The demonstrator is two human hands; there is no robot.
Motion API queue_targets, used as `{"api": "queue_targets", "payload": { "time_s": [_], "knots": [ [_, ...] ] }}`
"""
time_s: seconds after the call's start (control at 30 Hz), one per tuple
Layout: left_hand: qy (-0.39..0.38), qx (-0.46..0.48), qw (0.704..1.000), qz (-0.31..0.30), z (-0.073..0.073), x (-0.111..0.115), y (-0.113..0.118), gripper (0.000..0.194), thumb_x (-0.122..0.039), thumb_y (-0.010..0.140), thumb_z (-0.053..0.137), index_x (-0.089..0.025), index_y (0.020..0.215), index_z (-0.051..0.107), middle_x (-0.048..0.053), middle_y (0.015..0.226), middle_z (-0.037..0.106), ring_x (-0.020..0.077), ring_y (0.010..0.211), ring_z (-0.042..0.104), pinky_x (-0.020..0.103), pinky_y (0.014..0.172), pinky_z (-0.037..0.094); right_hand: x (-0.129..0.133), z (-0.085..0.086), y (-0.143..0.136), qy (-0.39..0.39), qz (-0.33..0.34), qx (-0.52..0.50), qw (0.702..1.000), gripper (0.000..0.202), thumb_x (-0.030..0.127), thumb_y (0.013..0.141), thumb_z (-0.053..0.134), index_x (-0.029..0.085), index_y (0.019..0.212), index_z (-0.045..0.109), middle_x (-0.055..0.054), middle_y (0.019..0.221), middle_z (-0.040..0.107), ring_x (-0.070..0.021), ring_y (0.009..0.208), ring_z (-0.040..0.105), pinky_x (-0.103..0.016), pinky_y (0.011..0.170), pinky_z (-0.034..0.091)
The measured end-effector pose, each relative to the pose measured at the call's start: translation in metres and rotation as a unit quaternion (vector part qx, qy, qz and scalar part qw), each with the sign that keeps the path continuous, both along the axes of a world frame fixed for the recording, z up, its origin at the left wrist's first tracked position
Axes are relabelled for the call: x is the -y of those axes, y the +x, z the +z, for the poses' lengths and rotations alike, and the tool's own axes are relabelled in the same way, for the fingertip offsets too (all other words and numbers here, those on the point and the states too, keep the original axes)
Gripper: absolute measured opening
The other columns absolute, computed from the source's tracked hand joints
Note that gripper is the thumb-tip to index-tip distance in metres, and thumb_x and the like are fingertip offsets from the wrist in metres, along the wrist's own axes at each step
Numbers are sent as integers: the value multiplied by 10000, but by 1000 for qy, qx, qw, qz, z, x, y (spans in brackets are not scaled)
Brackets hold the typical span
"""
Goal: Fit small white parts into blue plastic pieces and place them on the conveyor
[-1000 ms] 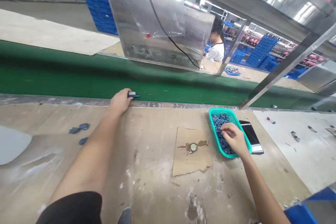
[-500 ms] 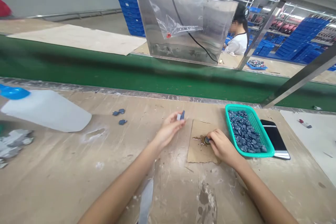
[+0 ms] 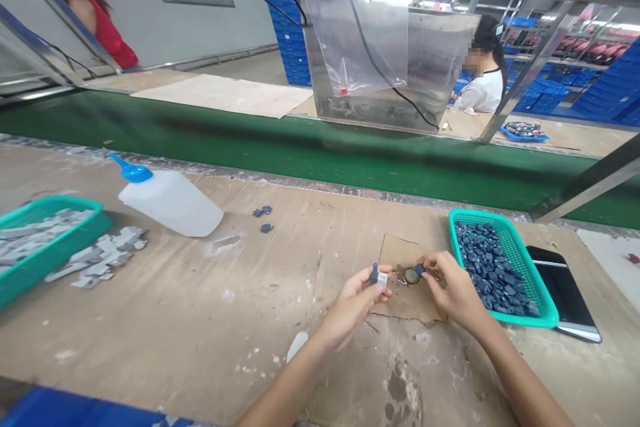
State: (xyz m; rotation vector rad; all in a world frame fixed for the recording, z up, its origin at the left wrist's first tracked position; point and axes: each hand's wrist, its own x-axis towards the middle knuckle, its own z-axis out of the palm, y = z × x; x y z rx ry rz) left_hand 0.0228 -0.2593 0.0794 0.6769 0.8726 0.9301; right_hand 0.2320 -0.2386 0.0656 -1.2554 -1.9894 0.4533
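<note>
Between the thumb and fingers of my left hand (image 3: 350,307) is a small light grey and dark blue plastic part (image 3: 380,277), its blue end pointing up. My right hand (image 3: 456,288) pinches a small dark blue plastic piece (image 3: 420,269) at the rim of a little round dish (image 3: 411,276). That dish sits on a brown cardboard sheet (image 3: 400,307) with wet brown stains around it. Just right of my right hand stands a green basket (image 3: 547,310) full of similar dark blue pieces (image 3: 493,267).
A white bottle with a blue nozzle (image 3: 175,203) lies at left, near several loose blue pieces (image 3: 267,228). Grey parts (image 3: 107,253) lie beside another green basket (image 3: 95,210). A phone (image 3: 565,287) is partly under the right basket. Beyond the green strip sits a person (image 3: 483,87).
My left hand has moved right, close to the cardboard. My right hand has lifted its blue piece from the dish to its rim. The view has swung left, showing the left basket.
</note>
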Motion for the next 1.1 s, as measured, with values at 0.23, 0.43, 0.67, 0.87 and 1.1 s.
{"api": "queue_targets", "payload": {
  "time_s": [0.23, 0.43, 0.67, 0.87, 1.1],
  "knots": [
    [19, -17, 1000, 2, 2, 7, 13, 286, -277, 620, 729, -149, 853, 622, 36, 795, 613, 107, 678, 538, 208, 630, 418, 14, 28, -14, -176, 46, -355, 917, 287, 319, 807, 626, 227, 849, 358, -63, 927, 605, -223, 867, 598, -380, 771, 505],
    [-27, 46, 998, 15, 5, 15, 20, 267, -283, 650, 721, -129, 840, 614, 46, 796, 614, 106, 705, 557, 213, 679, 433, 34, 35, -30, -175, 52, -424, 887, 313, 299, 811, 653, 230, 858, 351, -62, 910, 610, -215, 909, 581, -386, 809, 494],
    [-35, 76, 996, 34, 4, 22, 24, 253, -261, 668, 714, -129, 850, 598, 37, 791, 613, 91, 694, 555, 200, 666, 427, 40, 31, -37, -145, 51, -411, 898, 264, 237, 827, 633, 232, 863, 372, -45, 907, 611, -180, 915, 568, -324, 794, 501],
    [-29, 60, 996, 54, 4, 25, 27, 216, -257, 649, 719, -135, 770, 587, 21, 735, 610, 92, 661, 547, 198, 635, 416, 44, 33, -41, -148, 19, -389, 909, 240, 288, 832, 625, 230, 873, 396, -56, 896, 620, -210, 921, 594, -317, 708, 560],
    [-16, 39, 991, 126, 8, 30, 36, 278, -269, 579, 749, -151, 678, 517, 5, 678, 591, 100, 632, 533, 210, 625, 421, 53, 30, -50, -141, -13, -401, 905, 188, 267, 843, 613, 225, 909, 442, -85, 974, 620, -239, 1024, 552, -320, 768, 562]
  ]
}}
